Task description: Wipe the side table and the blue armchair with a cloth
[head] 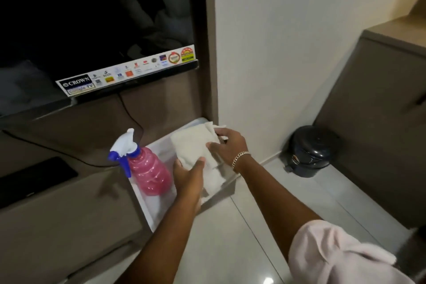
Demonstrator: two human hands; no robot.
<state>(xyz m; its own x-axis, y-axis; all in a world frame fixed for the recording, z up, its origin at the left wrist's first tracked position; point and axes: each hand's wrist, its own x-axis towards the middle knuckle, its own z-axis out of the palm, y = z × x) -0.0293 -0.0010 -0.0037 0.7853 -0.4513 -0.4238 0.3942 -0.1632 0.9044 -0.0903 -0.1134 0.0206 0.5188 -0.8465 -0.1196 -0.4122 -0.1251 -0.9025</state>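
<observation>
i can't see the far part of the white plastic tray [147, 212] under the folded white cloth [191, 147]; the black television screen [92, 18] is cropped top and left.

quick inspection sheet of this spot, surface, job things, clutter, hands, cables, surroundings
surface: white tray on a pale tiled floor
job's things: white cloth in the tray, held by both hands; side table and armchair nothing seen
clutter: pink spray bottle with a blue and white trigger, beside the cloth
grippers: left hand grips the cloth's near edge; right hand pinches its far side
cables: black cable hangs below the TV
surroundings: small dark pedal bin by the white wall
</observation>
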